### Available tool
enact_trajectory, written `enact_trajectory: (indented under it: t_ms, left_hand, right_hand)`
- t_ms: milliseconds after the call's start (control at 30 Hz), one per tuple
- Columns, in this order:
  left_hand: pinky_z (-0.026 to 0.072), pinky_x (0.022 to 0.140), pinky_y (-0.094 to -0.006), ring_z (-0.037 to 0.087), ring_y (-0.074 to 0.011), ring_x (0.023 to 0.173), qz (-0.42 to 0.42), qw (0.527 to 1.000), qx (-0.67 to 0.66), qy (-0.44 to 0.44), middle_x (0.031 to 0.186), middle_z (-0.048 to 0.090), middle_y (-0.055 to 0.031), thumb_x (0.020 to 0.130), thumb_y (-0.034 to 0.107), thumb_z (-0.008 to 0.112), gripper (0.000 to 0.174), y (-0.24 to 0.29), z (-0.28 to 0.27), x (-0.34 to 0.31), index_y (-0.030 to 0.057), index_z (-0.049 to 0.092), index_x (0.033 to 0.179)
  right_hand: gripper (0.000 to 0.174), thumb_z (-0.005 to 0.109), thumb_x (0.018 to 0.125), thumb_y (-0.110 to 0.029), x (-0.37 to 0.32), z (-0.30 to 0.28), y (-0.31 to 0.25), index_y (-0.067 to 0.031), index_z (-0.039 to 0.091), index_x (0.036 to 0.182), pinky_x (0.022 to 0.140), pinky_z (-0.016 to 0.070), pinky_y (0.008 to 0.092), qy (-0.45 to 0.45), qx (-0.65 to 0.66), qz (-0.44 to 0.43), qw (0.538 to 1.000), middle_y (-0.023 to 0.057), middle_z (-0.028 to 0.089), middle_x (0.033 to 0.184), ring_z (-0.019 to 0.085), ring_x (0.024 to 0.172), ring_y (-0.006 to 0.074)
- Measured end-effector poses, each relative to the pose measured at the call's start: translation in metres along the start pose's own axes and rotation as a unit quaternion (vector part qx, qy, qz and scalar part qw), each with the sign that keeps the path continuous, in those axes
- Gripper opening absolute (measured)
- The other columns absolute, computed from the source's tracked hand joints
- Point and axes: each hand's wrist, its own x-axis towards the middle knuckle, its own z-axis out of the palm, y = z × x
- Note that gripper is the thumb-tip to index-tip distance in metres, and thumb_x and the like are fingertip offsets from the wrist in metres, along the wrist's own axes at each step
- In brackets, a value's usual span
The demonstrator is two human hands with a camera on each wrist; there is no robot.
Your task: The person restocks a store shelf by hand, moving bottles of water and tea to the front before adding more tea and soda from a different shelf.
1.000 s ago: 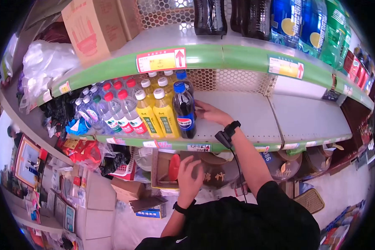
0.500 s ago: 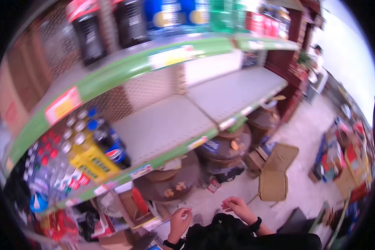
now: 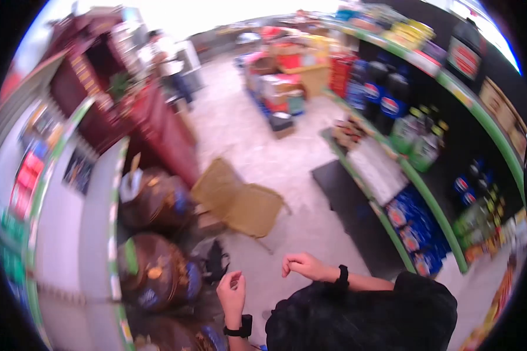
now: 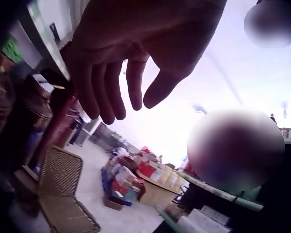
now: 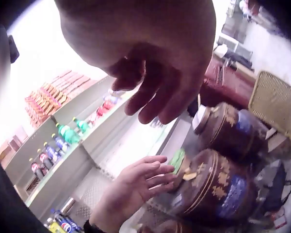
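Observation:
Nothing is held in either hand. My left hand [image 3: 232, 294] hangs in front of the body at the bottom of the head view, its fingers loosely bent. To its right is my right hand [image 3: 305, 267], with the fingers drooping in a relaxed curl. A wide gap separates the two. Closest to the left hand are big brown jars [image 3: 161, 266] with gold lettering. In the left wrist view the left hand's fingers dangle loosely apart. The right wrist view catches the left hand [image 5: 131, 189] with fingers extended, overlapping a jar.
A woven folding chair [image 3: 240, 199] stands ahead on the pale floor [image 3: 287, 169]. Shelving [image 3: 91, 234] lines the left. Another shelf [image 3: 418, 169] on the right holds dark Pepsi bottles [image 3: 390, 105] and green bottles [image 3: 421, 146]. Heaped goods [image 3: 281, 76] and a person [image 3: 171, 64] are farther off.
The right hand has come away from beside the Pepsi bottle on the shelf. The view has swung right, from the bottle shelves to the aisle. Both hands are now low before the body.

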Motion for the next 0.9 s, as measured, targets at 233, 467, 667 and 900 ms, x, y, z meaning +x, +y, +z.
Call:
enact_trajectory:
  t_ms: [233,467,667,900]
  left_hand:
    - [0.0582,0.085,-0.0349,0.073,-0.0237,0.093,0.121,0.959,-0.047,-0.253,0.101,0.074,-0.0144,0.092,0.007,0.070,0.018,0.089,0.242,0.057,-0.0015,0.073,0.107]
    - [0.0566,0.087,-0.0339,0.073,-0.0228,0.095,0.208,0.836,-0.091,-0.499,0.103,0.074,-0.0134,0.092,0.009,0.072,0.019,0.194,0.389,0.040,0.0001,0.073,0.110]
    - [0.0564,0.087,-0.0321,0.072,-0.0210,0.096,0.257,0.693,-0.133,-0.660,0.106,0.073,-0.0126,0.091,0.005,0.072,0.026,0.264,0.493,0.016,0.0003,0.070,0.117]
    - [0.0575,0.088,-0.0361,0.065,-0.0250,0.117,0.307,0.583,-0.158,-0.735,0.130,0.062,-0.0146,0.089,0.004,0.073,0.054,0.345,0.582,-0.015,0.0048,0.056,0.140]
  right_hand:
    - [0.014,0.054,0.103,-0.013,-0.110,-0.173,-0.019,-0.0015,0.061,0.097,0.084,0.0532,0.0303,0.326,0.009,-0.020,0.945,0.0045,0.068,0.091,0.065,0.089,0.0131]
    - [0.012,0.057,0.101,-0.005,-0.216,-0.229,-0.036,-0.0004,0.060,0.112,0.089,0.0554,0.0303,0.596,0.020,-0.080,0.799,0.0074,0.068,0.103,0.069,0.097,0.0156]
    - [0.020,0.060,0.097,0.002,-0.278,-0.230,-0.046,0.0002,0.060,0.117,0.089,0.0551,0.0291,0.782,-0.033,-0.087,0.616,0.0098,0.068,0.109,0.069,0.101,0.0169]
    - [0.039,0.060,0.089,0.008,-0.307,-0.250,-0.082,0.0001,0.058,0.126,0.083,0.0567,0.0299,0.877,-0.159,-0.056,0.450,0.0123,0.064,0.124,0.071,0.103,0.0197]
